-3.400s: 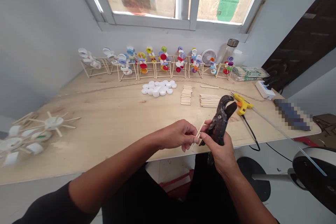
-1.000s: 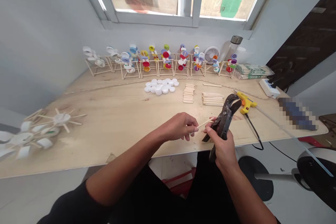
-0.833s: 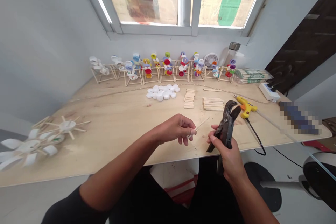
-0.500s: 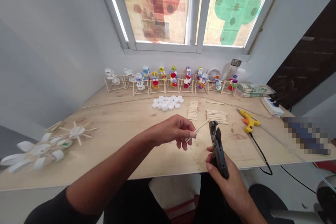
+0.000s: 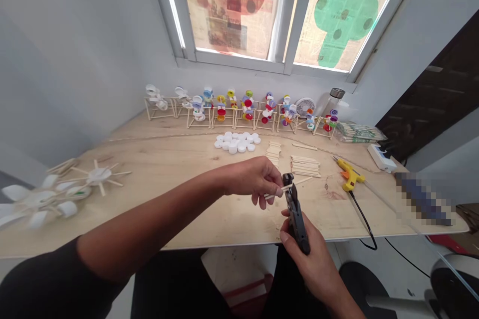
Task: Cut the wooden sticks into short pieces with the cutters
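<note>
My left hand [image 5: 262, 182] is closed, pinching thin wooden sticks [image 5: 287, 188] between thumb and fingers above the table. The far end of one stick lies between the jaws of a black hand cutter [image 5: 298, 222]. My right hand [image 5: 312, 254] is wrapped around the cutter's handles, its jaws pointing up and away from me. Just beyond the cutter, a single stick [image 5: 304, 180] rests on the wood. Two stacks of short cut sticks, the left one [image 5: 273, 152] and the right one [image 5: 305, 165], lie behind my hands.
White bottle caps [image 5: 237, 142] sit at mid-table, with a row of stick frames bearing colored caps [image 5: 247, 109] behind them. A yellow glue gun [image 5: 351, 174] and power strip [image 5: 381, 157] are on the right. Stick-and-cap wheels [image 5: 99, 175] lie at left. The table's front edge is close.
My right hand has brought the cutter left to the stick, whose end is now between the jaws. A loose stick now shows beside the right stack. The camera view has shifted slightly.
</note>
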{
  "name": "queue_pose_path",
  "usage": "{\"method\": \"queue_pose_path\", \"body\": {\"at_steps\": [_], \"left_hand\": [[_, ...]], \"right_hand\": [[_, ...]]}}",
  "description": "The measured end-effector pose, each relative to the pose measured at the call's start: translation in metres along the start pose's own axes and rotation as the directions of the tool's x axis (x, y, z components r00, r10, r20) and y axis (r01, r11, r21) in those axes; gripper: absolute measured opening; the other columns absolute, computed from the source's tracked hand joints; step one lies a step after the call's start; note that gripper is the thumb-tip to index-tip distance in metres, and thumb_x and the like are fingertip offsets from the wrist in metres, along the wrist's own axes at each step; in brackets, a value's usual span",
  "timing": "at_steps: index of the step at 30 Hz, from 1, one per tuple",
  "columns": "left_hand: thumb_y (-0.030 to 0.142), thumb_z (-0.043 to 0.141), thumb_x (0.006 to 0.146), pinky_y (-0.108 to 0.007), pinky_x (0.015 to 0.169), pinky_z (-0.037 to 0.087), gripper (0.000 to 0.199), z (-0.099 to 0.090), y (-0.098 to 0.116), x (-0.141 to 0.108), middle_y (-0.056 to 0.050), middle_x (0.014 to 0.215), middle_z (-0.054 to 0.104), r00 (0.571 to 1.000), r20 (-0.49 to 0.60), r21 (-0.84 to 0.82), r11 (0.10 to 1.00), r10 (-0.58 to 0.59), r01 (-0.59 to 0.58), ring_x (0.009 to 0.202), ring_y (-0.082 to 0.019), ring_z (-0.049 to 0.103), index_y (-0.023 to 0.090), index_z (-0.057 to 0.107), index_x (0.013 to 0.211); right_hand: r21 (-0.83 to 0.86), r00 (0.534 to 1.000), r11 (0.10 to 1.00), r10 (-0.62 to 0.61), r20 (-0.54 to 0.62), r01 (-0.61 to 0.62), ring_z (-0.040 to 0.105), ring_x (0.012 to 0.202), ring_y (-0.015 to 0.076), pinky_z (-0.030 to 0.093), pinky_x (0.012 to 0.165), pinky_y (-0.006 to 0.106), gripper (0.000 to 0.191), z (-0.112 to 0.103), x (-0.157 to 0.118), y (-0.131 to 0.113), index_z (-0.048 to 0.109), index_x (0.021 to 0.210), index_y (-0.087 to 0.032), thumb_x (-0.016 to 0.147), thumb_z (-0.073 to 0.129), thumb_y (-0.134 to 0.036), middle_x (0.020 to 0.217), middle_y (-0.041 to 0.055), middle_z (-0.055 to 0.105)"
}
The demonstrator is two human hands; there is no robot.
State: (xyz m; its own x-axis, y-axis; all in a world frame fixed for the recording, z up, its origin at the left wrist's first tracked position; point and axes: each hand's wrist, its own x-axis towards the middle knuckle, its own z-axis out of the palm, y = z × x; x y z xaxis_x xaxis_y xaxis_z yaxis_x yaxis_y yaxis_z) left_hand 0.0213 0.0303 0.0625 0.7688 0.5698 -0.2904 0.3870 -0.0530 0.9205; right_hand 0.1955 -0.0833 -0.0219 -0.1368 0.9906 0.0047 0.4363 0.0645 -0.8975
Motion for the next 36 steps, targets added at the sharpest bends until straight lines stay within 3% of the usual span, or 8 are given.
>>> {"method": "queue_pose_path", "body": {"at_steps": [9,36], "left_hand": [[0.018,0.055,0.072,-0.017,0.041,0.043,0.009,-0.003,0.01,0.006,0.001,0.056,0.059,0.998,0.025,0.141,0.989,-0.05,0.046,0.048,-0.011,0.059,0.011,0.061,0.07],[0.018,0.057,0.067,-0.019,0.039,0.04,0.008,-0.003,0.009,0.011,0.001,0.052,0.058,0.995,0.017,0.129,0.987,-0.102,0.099,0.046,-0.012,0.057,0.011,0.061,0.065]], "right_hand": [[-0.044,0.999,0.999,-0.012,-0.039,0.011,0.056,0.077,0.0152,0.043,0.069,0.023,0.027,0.001,0.003,0.001,0.052,0.105,-0.019,0.082,0.049,-0.031,0.082,0.0006,0.058],[-0.137,0.993,0.99,-0.03,-0.117,0.014,0.05,0.055,0.0137,0.039,0.054,0.023,0.022,0.009,0.004,0.004,0.054,0.092,-0.018,0.081,0.048,-0.035,0.063,-0.002,0.054]]}}
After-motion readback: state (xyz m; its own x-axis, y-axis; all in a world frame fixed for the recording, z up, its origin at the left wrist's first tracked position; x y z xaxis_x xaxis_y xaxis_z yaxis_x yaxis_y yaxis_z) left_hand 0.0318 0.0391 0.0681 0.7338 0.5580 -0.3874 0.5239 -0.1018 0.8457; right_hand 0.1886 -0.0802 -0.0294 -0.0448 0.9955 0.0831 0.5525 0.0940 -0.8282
